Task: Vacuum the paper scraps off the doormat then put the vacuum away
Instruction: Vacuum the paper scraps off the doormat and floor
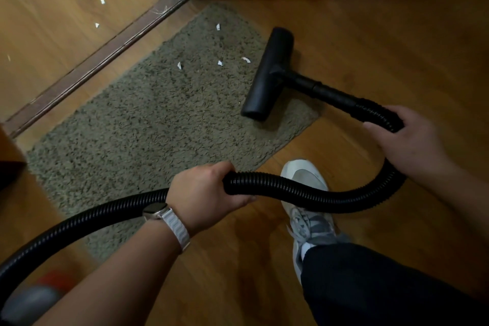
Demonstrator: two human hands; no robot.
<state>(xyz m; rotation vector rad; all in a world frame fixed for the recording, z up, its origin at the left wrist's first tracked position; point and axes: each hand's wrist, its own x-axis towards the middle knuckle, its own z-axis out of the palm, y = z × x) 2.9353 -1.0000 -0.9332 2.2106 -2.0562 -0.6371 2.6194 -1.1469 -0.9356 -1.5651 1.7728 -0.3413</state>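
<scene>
The vacuuming looks barely begun. The person's right hand (404, 137) curls round the hose (304, 193) just behind the wand, and the left hand (209, 188) grips it further back. The nozzle (268, 74) sits at the three o'clock edge of the doormat (148, 119). Four paper scraps (219, 63) lie at its nine to eleven o'clock. Next, I reckon, comes a sweep across them. A shoe (309, 209) stands at the nozzle's six o'clock. Stray scraps (102, 1) lie beyond the threshold strip (92, 61).
</scene>
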